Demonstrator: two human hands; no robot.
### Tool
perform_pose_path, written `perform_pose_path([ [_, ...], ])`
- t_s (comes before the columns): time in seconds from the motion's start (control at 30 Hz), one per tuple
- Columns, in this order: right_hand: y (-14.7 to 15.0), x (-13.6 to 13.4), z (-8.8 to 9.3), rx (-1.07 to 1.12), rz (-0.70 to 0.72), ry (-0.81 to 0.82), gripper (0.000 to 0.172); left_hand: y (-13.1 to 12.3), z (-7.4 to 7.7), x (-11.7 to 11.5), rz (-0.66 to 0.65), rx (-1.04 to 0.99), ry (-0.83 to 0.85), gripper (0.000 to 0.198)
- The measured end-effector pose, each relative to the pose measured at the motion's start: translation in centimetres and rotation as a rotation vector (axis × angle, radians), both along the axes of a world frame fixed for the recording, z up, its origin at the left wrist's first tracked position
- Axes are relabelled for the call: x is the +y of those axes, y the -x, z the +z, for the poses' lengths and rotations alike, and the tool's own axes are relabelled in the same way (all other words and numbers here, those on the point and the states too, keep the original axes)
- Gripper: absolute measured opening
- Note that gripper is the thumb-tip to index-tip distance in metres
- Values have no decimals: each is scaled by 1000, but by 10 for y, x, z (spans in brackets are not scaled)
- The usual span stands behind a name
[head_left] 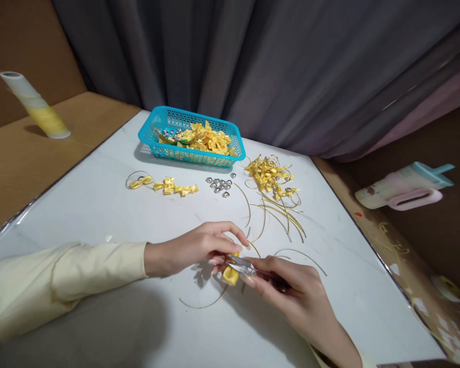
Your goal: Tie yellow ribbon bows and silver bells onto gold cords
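My left hand (210,243) pinches a yellow satin bow (230,276) just above the white table (99,214). In my right hand (297,291) is a pair of small pliers (240,265) with silver jaws and dark handles. Their jaws lie across the middle of the bow; whether they grip it I cannot tell. A thin gold wire (203,307) curves down from the bow to the left. Beyond my hands lie loose gold wires (281,212), several silver bells (219,185), and a row of yellow bows (168,186).
A blue basket (193,156) holding yellow bows stands at the back. Right of it is a pile of bows with wires (270,174). A roll of yellow ribbon (42,112) stands at left; a lidded cup (398,188) stands at right, beside the table. Behind hangs a grey curtain (199,56).
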State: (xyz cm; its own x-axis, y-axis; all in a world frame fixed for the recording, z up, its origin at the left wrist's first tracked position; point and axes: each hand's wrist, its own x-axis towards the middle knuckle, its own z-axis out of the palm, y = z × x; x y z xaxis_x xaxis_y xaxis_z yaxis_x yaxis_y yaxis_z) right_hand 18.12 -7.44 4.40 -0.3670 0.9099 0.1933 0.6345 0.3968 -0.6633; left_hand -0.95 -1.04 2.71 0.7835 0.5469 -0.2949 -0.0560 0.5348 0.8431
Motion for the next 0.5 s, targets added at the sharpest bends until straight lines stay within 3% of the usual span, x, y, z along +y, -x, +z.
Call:
perform_pose_path([
  [0.5, -2, -1, -2, -33, 20, -67, 17, 0, -1, 1, 2, 13, -20, 17],
])
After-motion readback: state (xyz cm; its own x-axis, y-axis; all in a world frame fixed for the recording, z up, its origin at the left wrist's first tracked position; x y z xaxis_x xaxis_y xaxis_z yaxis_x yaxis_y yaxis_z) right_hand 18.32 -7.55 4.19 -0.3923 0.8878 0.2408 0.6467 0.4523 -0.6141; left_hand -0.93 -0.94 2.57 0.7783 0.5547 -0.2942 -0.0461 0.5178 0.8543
